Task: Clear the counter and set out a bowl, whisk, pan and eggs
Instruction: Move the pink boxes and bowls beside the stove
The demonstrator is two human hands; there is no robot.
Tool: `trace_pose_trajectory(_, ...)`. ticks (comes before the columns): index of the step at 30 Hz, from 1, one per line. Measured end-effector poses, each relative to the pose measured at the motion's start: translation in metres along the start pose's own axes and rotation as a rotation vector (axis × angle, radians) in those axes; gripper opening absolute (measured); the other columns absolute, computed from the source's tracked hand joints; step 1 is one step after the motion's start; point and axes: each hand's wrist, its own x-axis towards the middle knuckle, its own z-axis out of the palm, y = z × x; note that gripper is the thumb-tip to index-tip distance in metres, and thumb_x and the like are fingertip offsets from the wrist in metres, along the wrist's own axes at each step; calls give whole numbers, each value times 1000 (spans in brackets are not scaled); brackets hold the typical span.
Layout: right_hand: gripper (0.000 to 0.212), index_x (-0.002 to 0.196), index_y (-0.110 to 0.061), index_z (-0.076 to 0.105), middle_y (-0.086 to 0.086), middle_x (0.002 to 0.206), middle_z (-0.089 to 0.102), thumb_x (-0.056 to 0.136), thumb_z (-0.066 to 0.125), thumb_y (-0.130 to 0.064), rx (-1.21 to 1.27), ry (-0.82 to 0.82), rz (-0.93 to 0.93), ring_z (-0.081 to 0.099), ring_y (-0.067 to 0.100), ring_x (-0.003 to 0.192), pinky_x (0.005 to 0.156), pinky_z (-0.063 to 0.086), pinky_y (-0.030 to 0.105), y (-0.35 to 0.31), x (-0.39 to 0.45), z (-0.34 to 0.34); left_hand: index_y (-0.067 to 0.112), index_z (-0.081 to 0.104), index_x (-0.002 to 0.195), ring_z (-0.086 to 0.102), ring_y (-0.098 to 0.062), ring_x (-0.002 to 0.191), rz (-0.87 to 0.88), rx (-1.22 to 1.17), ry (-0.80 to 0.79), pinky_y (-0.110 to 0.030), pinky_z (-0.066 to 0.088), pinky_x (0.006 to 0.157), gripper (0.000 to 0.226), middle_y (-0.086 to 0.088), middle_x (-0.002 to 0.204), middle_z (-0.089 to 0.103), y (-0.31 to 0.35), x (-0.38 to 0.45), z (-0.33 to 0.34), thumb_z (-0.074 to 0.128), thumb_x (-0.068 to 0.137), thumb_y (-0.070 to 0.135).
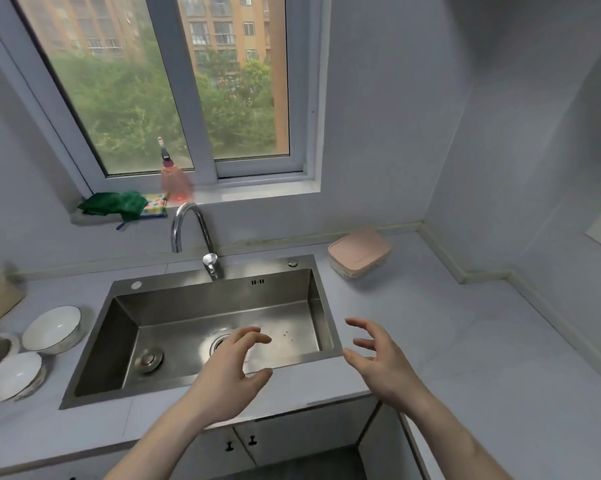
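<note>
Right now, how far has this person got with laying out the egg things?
Hardly started, it seems. Both the left hand and the right hand hold nothing. White bowls sit left of the sink, and a pink container stands on the right counter. No whisk, pan or eggs are in view.

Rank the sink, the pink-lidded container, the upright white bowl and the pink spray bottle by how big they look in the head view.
1. sink
2. pink-lidded container and upright white bowl: look alike, unranked.
3. pink spray bottle, though it stands farthest away, so this is unsure.
</note>
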Motion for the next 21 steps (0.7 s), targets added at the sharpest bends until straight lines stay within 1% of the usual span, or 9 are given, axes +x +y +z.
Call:
trace_pose_trajectory(2,43,130,-52,46,-22,139,46,96,65,-31,25,16,57,53,1,123,90,46,21,7,18,-4,45,54,123,53,5,109,0,10,-57,-11,39,89,39,30,139,41,1,29,1,69,88,39)
trace_pose_trajectory(4,43,130,-53,46,-24,140,46,96,64,-32,33,24,89,52,-1,123,90,46,23,14,36,-10,46,53,124,54,5,101,11,2,-99,-7,38,84,39,31,139,40,4,55,3,68,88,41)
trace_pose_trajectory(7,45,135,-44,46,-21,142,46,97,63,-28,49,57,143,52,2,125,94,47,28,26,78,-26,43,54,127,55,3,84,-2,41,-145,-1,35,79,40,32,137,39,10,110,11,68,91,39)
trace_pose_trajectory(9,47,138,-40,46,-19,142,47,97,64,-27,62,69,192,53,5,125,96,48,31,36,109,-36,39,55,128,57,4,82,-23,43,-174,-4,39,75,40,29,136,40,14,145,19,67,91,37)
trace_pose_trajectory(11,48,139,-35,45,-16,142,47,97,65,-24,70,79,227,55,10,125,95,49,32,46,141,-45,37,56,129,60,0,95,-37,11,-213,-10,43,82,41,25,136,44,15,181,29,67,90,37)
trace_pose_trajectory(14,53,142,-28,43,-9,145,46,96,67,-21,52,92,284,58,16,121,90,47,30,64,193,-59,33,57,131,54,-6,120,-66,15,-255,-20,43,98,44,17,137,48,14,234,45,66,88,35)
trace_pose_trajectory(17,69,151,-21,37,2,151,43,91,71,-20,-32,104,329,57,22,121,93,45,30,83,255,-76,27,58,134,52,-9,127,-110,35,-266,-23,41,105,48,11,137,49,13,283,59,68,87,33)
trace_pose_trajectory(19,79,155,-17,33,10,154,41,88,75,-24,-112,119,337,53,28,128,99,45,33,94,304,-88,26,58,134,52,-10,127,-142,38,-284,-25,42,106,49,10,139,48,10,310,70,67,87,32)
trace_pose_trajectory(21,88,158,-13,27,15,156,36,86,75,-27,-205,122,355,42,33,140,108,40,37,99,350,-100,26,58,134,51,-10,128,-173,34,-302,-26,41,108,49,9,140,48,7,327,78,66,86,33)
